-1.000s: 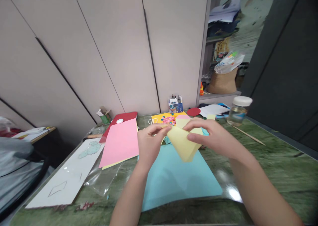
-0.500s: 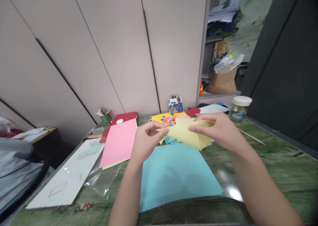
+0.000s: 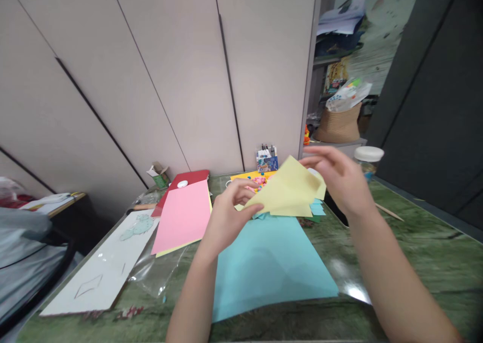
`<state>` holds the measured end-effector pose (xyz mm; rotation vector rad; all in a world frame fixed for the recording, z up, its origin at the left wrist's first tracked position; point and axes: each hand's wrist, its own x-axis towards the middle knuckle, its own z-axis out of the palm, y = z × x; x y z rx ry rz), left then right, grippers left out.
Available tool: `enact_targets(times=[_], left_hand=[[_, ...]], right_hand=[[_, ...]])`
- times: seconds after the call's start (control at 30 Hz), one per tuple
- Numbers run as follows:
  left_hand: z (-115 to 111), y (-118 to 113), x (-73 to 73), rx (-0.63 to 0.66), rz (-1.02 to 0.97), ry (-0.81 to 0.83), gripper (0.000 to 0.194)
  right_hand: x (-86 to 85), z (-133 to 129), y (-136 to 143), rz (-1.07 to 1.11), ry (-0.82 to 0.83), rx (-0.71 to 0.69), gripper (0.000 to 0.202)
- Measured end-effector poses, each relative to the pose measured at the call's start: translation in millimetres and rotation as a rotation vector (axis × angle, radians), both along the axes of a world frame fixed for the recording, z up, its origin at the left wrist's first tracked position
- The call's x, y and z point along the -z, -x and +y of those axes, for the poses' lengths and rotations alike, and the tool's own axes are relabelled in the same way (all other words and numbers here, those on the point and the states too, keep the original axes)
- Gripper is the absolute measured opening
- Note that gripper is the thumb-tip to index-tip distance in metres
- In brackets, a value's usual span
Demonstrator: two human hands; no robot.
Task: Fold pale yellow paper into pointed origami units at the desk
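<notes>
A pale yellow paper [image 3: 289,189] is held up over the far edge of a light blue sheet [image 3: 267,267]. My left hand [image 3: 230,212] pinches its left corner between thumb and fingers. My right hand [image 3: 337,179] is raised at the paper's right side with its fingers spread; it does not grip the paper. Pink and blue small pieces [image 3: 260,182] lie on a yellow sheet behind the hands, partly hidden. Small light blue paper scraps [image 3: 317,207] show beneath the held paper's right side.
Pink paper [image 3: 183,217] lies over a red sheet [image 3: 190,178] on the left. Further left is a white drawing sheet [image 3: 98,262]. A pen box [image 3: 266,159] stands at the back. A lidded jar [image 3: 369,155] and wooden stick [image 3: 388,211] are on the right.
My right hand has let go of the yellow paper and moved up and right. The paper's upper part now stands higher, showing more of its face. My left hand still holds its corner.
</notes>
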<state>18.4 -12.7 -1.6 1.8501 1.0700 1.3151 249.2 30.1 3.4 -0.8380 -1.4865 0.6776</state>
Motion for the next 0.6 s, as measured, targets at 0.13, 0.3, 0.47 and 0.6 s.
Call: enact_targets(times=[0.13, 0.3, 0.47, 0.6], left_hand=[[7.8, -13.9, 10.1, -0.114, -0.324, -0.109, 0.023], [7.9, -34.4, 25.4, -0.205, -0.259, -0.267, 0.005], [5.3, -38.0, 25.8, -0.109, -0.061, -0.241, 0.017], [3.0, -29.7, 17.0, 0.109, 0.18, -0.136, 0.019]], right_hand=[[8.0, 13.0, 2.5, 0.18, 0.037, -0.228, 0.061], [19.8, 3.1, 34.9, 0.16, 0.156, -0.425, 0.051], [15.9, -8.7, 44.3, 0.259, 0.213, -0.169, 0.045], [9.9, -13.1, 37.4, 0.211, 0.268, -0.124, 0.032]])
